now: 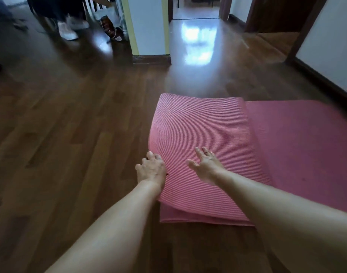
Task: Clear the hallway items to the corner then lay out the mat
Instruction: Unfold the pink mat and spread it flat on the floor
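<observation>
**On the floor: both hands at a folded pink mat**

Nearest the camera, two bare forearms reach forward and down over the dark wood floor (70, 134). Between them, the near end of the mat (204, 134) shows two layers, the upper one bowed up off the lower and its near edge lifted slightly clear.

At the upper layer's left edge, the left hand (152, 168) has its fingers curled over the edge, thumb out on the floor side; it grips the edge, though how far the fingers wrap under cannot be told. Just beside it, the right hand (205, 166) lies on top of the ribbed surface with fingers spread and extended, holding nothing; whether the palm presses flat or only hovers close cannot be told.

Farther out, the ribbed upper layer runs away from the camera to a blurred far edge. To its right a smoother pink stretch of the same mat lies flat on the floor, reaching toward the right-hand wall (326, 56) with its dark skirting.

Beyond the mat, bare floor leads to a shiny patch of reflected light in a passage. A white partition (149, 26) with yellow edging stands left of that passage. At the far left, blurred, are white shoes (68, 30) beneath dark clothing, and a brown packet (109, 28) by the partition's foot.
</observation>
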